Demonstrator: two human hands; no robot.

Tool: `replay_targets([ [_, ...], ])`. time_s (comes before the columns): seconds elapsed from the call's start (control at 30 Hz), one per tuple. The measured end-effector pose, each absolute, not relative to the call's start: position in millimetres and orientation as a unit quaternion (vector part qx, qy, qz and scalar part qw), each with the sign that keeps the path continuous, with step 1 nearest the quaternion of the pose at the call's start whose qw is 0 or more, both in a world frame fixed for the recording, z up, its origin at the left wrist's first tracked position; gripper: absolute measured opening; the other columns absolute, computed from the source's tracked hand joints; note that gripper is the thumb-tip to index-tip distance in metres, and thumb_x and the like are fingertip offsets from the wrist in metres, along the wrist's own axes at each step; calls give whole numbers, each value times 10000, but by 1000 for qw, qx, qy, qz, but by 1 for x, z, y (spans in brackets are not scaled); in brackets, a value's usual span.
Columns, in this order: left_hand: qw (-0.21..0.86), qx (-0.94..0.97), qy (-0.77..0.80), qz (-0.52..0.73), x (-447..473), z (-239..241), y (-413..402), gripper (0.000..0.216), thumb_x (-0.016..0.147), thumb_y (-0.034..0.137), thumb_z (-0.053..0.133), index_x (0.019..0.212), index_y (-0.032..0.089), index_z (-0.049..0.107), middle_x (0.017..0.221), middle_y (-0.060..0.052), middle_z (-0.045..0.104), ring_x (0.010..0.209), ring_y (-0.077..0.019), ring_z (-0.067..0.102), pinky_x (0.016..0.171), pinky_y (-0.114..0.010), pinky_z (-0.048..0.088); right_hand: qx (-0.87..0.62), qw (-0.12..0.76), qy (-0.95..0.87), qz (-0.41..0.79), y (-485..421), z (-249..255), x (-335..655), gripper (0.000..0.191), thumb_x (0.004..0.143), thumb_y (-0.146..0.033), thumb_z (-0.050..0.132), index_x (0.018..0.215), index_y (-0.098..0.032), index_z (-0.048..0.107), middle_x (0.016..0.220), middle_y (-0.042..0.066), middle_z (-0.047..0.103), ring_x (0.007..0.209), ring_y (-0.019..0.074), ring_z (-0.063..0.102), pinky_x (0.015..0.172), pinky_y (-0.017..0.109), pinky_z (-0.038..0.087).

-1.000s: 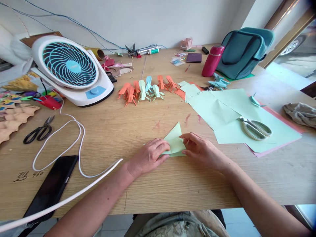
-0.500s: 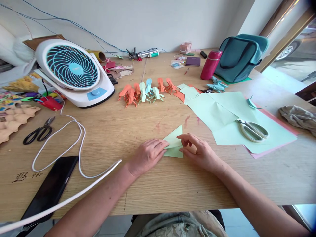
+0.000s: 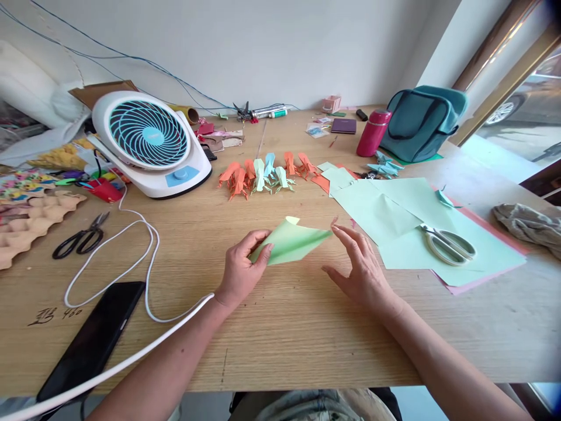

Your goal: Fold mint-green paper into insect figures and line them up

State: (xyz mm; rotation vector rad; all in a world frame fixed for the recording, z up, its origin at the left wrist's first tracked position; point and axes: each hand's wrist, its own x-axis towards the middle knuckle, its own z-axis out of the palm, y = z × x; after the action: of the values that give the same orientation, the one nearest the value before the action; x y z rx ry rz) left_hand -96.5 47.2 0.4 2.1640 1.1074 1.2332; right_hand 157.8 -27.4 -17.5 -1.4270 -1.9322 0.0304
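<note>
My left hand [image 3: 246,263] pinches the left end of a light green sheet of paper [image 3: 291,242] between thumb and fingers. The sheet is creased, partly opened out and lifted off the table, with its upper edge curling over. Just to its right is my right hand [image 3: 362,263], its thumb and fingers spread and nothing held in it. The right fingertips are close to the paper's right corner; whether they touch it I cannot tell. Beyond the hands stands a row of folded paper figures in orange [image 3: 238,182], pale green [image 3: 259,175] and blue [image 3: 269,165].
Pale green sheets [image 3: 403,245] with white-handled scissors [image 3: 449,244] on them lie to the right. A fan [image 3: 151,143], black scissors [image 3: 81,237], a phone [image 3: 94,336] and a white cable [image 3: 149,356] are at left. A red bottle [image 3: 373,134] and a teal bag [image 3: 421,126] stand behind.
The green paper has been lifted from the table and partly unfolded by my left hand, which moved left. My right hand has opened and moved slightly right, away from the left hand.
</note>
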Motion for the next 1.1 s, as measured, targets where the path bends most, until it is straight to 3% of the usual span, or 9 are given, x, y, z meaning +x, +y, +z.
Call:
replay_targets([
  [0.1, 226, 809, 347, 418, -92, 1, 39, 175, 915, 208, 598, 1079, 171, 647, 980, -39, 736, 846, -120, 691, 780, -192, 525, -544, 391, -742, -4, -28, -11, 151, 690, 847, -257, 679, 1443, -258, 333, 1382, 144, 513, 1254, 348, 489, 1006, 534, 407],
  [0.23, 246, 830, 306, 396, -85, 1, 28, 210, 916, 175, 593, 1120, 185, 637, 994, -34, 742, 847, -116, 694, 794, -193, 526, -537, 409, -738, 1, -32, -2, 139, 389, 844, -267, 671, 1195, -239, 505, 1114, 101, 628, 1008, 301, 591, 836, 447, 435],
  [0.47, 312, 822, 294, 375, -83, 10, 20, 225, 964, 192, 514, 1152, 178, 637, 1017, -45, 736, 886, -119, 693, 789, -186, 526, -534, 444, -717, 59, -34, 0, 129, 113, 885, -251, 645, 870, -226, 535, 742, -11, 567, 678, 180, 517, 690, 340, 362],
  [0.63, 312, 828, 292, 362, -84, 10, 19, 344, 914, 239, 612, 1255, 197, 595, 1103, -53, 726, 938, -151, 697, 821, -213, 544, -551, 476, -675, 119, -31, 0, 129, 278, 914, -297, 627, 699, -225, 466, 661, -25, 523, 618, 160, 470, 624, 306, 341],
  [0.83, 229, 853, 285, 374, -78, 12, 25, 382, 923, 130, 578, 1287, 244, 570, 1159, -32, 722, 1010, -137, 698, 900, -219, 539, -549, 453, -677, 187, -25, 25, 132, 136, 888, -280, 632, 792, -223, 555, 730, -16, 568, 699, 169, 507, 658, 288, 375],
  [1.0, 170, 878, 238, 378, -72, 30, 28, 437, 923, 93, 568, 1332, 237, 516, 1196, -42, 703, 1057, -133, 686, 924, -223, 541, -528, 481, -675, 187, -17, 48, 129, 362, 892, -280, 605, 639, -216, 355, 622, -47, 404, 606, 131, 386, 589, 263, 335],
  [1.1, 153, 878, 241, 383, -67, 44, 29, 417, 932, 106, 557, 1325, 235, 511, 1207, -53, 697, 1072, -147, 683, 913, -240, 550, -504, 507, -677, 176, -13, 52, 126, 375, 902, -276, 597, 640, -216, 337, 630, -44, 395, 611, 129, 380, 596, 258, 344],
])
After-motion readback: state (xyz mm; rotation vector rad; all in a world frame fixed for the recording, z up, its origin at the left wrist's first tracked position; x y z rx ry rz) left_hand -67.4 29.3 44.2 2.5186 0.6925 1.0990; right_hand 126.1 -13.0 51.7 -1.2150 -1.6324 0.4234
